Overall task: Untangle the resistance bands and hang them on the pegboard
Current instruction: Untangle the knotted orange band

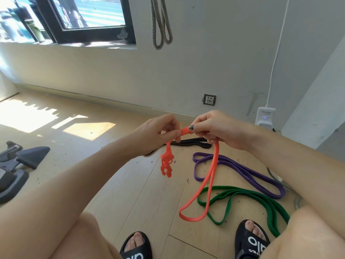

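Purple band point(240, 172), green band point(242, 198) and black band point(194, 143) lie on the floor point(115, 184).

The band point(209, 180) in the hands was bright orange, its knot the same orange. On the floor point(115, 184), pale beige wood with sunlit patches, lay a purple band point(248, 172), a dark green band point(248, 195) and a black band point(194, 142). A grey rope point(161, 25) hung on the off-white wall point(205, 62). The window frame point(54, 21) was black. The slippers point(250, 240) were black with white lettering. The cable point(276, 53) was white.
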